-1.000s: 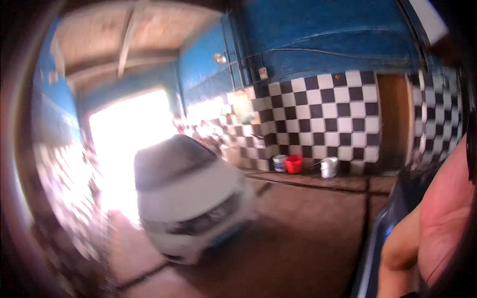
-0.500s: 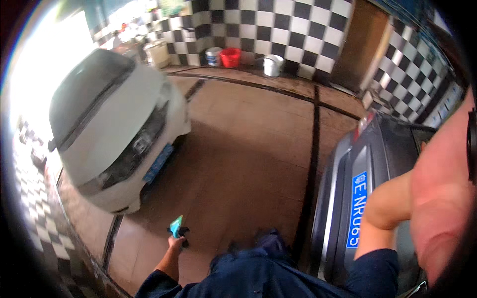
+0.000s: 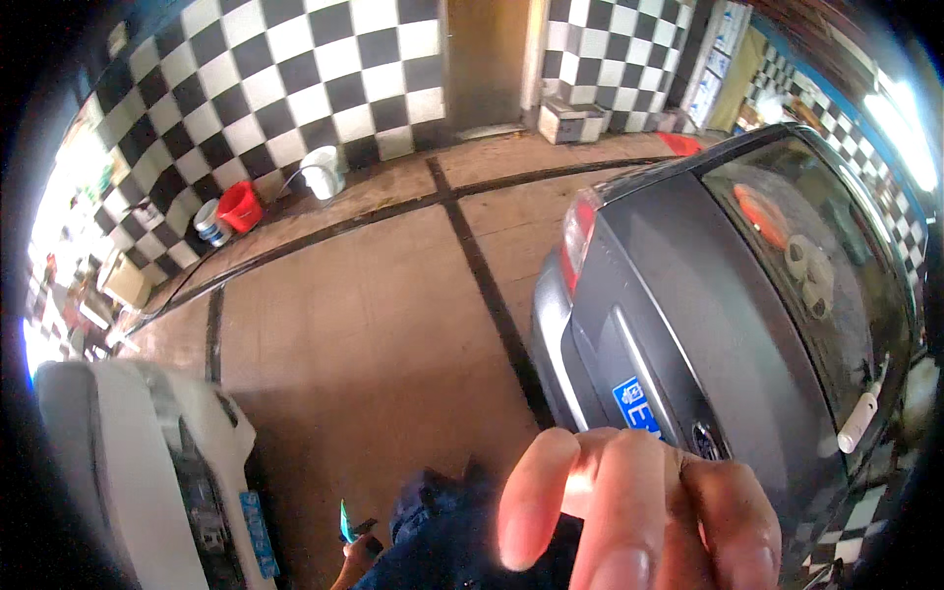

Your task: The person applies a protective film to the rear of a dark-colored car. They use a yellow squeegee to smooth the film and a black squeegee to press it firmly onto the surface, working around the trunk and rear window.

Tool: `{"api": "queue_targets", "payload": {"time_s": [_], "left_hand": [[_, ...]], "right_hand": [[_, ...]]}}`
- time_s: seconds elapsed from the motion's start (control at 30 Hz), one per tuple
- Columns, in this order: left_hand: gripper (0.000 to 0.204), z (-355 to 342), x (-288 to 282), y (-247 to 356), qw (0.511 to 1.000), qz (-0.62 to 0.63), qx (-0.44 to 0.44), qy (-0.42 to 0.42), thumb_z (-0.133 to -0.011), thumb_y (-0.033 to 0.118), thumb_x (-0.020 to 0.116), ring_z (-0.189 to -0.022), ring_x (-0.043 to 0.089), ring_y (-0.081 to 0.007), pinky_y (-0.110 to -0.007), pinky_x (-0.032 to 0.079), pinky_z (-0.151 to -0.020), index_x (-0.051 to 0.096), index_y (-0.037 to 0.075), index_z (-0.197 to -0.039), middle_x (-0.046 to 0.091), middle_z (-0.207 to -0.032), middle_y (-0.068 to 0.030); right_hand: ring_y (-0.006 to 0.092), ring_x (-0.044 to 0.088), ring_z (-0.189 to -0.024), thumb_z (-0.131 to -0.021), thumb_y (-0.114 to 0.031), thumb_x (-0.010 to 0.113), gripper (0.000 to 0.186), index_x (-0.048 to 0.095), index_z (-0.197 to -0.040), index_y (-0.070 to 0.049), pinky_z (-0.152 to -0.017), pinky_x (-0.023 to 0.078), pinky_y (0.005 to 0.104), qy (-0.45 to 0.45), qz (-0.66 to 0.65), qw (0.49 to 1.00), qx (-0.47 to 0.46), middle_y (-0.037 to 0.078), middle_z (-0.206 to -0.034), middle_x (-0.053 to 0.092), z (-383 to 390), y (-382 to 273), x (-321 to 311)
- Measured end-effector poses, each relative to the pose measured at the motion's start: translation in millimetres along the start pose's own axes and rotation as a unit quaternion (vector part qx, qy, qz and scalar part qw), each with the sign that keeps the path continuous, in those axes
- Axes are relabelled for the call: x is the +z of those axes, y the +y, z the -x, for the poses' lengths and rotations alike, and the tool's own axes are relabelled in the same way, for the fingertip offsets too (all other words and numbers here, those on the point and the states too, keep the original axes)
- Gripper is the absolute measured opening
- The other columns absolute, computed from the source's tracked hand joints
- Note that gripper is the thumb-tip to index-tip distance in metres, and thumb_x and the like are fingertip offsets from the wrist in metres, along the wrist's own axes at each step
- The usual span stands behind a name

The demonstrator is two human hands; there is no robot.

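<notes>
At the lower edge, my left hand is closed round a small tool with a teal-green flat part and a black part; its exact kind is too small to make out. Large and near the camera, my right hand shows its fingers bent and apart, with nothing visible in them. Behind the right hand is the rear of a dark grey car, partly covering its blue licence plate. A white bottle-shaped thing rests at the foot of the car's rear window.
A white car stands at the lower left. Along the checkered wall are a red bucket, a white bucket and a white-and-blue pail. A brown door and a tiled block are farther right.
The view has turned right, bringing more of the grey car in and shifting the white car down-left. My right hand has come down from beside the camera into view. My left hand still holds the tool.
</notes>
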State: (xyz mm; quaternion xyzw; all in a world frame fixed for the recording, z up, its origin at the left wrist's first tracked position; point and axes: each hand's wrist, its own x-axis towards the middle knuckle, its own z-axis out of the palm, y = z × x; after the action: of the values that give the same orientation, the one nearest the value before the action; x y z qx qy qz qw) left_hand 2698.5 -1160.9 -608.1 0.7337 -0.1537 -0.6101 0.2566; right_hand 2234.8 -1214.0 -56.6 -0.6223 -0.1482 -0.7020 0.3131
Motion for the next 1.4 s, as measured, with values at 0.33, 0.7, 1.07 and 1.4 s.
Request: {"api": "queue_targets", "payload": {"time_s": [0.33, 0.7, 1.07, 1.4], "left_hand": [[0.036, -143, 137, 219, 0.551, -0.685, 0.453, -0.147, -0.075, 0.027, 0.063, -0.082, 0.064, -0.0268, -0.04, 0.05, -0.072, 0.061, 0.001, -0.101, 0.066, -0.098, -0.011], [0.024, -201, 578, 632, 0.901, -0.367, 0.196, -0.127, -0.068, 0.003, 0.072, -0.066, 0.058, -0.0155, -0.033, 0.047, -0.055, 0.059, 0.001, -0.089, 0.058, -0.075, -0.0046], [0.027, -234, 1028, 794, 0.872, -0.246, 0.253, -0.339, -0.072, 0.005, 0.075, -0.063, 0.051, -0.0121, -0.029, 0.04, -0.053, 0.051, 0.006, -0.082, 0.049, -0.071, -0.0001], [0.05, -283, 1327, 844, 0.808, -0.451, 0.245, -0.291, -0.074, 0.008, 0.074, -0.073, 0.054, -0.0172, -0.037, 0.045, -0.06, 0.051, 0.005, -0.118, 0.051, -0.094, -0.0033]], "right_hand": [[0.0285, 0.052, -0.106, -0.095, -0.032, 0.048, 0.042, 0.044, -0.127, -0.006, -0.088, 0.042, 0.0414, 0.099, 0.176, 0.978, -0.049, 0.018, -0.113, 0.061, 17, 90, -260], [0.0157, 0.062, -0.086, -0.089, -0.017, 0.059, 0.031, 0.053, -0.116, -0.003, -0.075, 0.049, 0.0278, 0.669, 0.392, 0.554, 0.302, 0.01, -0.104, 0.064, 158, 189, -610], [0.0138, 0.059, -0.079, -0.087, -0.018, 0.06, 0.034, 0.053, -0.119, -0.008, -0.069, 0.047, 0.0255, 0.723, 0.283, 0.562, 0.287, 0.004, -0.101, 0.064, 210, 250, -959], [0.0126, 0.058, -0.092, -0.092, -0.018, 0.055, 0.034, 0.052, -0.123, -0.007, -0.078, 0.048, 0.0261, 0.606, 0.468, 0.517, 0.383, 0.005, -0.109, 0.061, 179, 131, -1223]]}}
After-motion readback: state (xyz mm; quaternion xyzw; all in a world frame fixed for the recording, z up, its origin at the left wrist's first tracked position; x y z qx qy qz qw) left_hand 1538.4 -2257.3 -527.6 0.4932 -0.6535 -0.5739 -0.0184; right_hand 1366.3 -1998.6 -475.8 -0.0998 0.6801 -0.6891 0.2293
